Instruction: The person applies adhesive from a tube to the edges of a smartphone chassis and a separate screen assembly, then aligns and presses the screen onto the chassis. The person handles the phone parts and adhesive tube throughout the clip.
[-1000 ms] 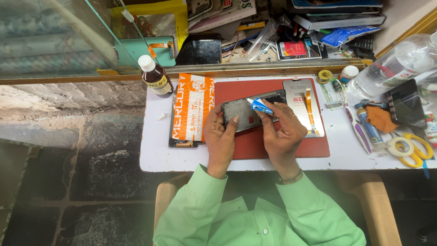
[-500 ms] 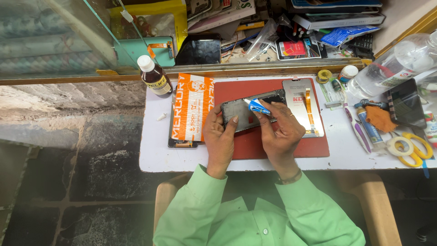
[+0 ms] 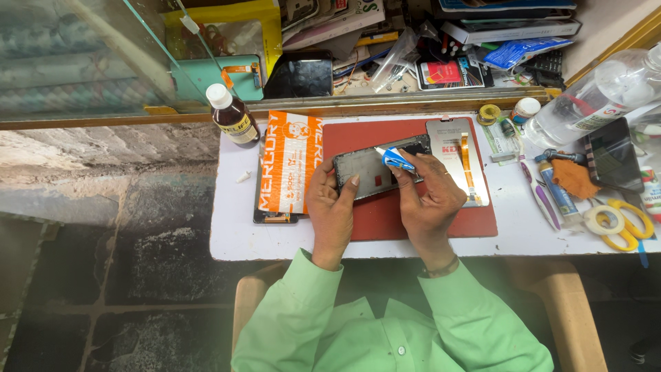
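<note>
The left hand (image 3: 332, 207) is gripping the near-left end of an opened phone (image 3: 375, 169), its fingers curled around the edge and the thumb pressing on top. The right hand (image 3: 428, 196) is closed around a small blue and white tube (image 3: 395, 158), pinching it between thumb and fingers with its tip touching the phone's inner face. The phone is lying tilted on a red mat (image 3: 413, 220) on the white table (image 3: 234, 234), directly under both hands.

Just beyond the right hand, a grey screen panel (image 3: 451, 148) with an orange ribbon strip is lying flat on the mat. Beside the left hand, an orange and white packet (image 3: 289, 162) is resting on a dark slab. Farther left of that, a brown bottle (image 3: 234, 117) with a white cap is standing upright; its contents are too dark to tell.

Well to the right of the right hand, a clear plastic bottle (image 3: 592, 96) is lying on its side, looking see-through inside. Nearer, yellow scissors (image 3: 623, 220) and a roll of tape (image 3: 597, 219) are sitting close together. A small white-capped jar (image 3: 527, 109) is standing beyond them, its contents hidden.
</note>
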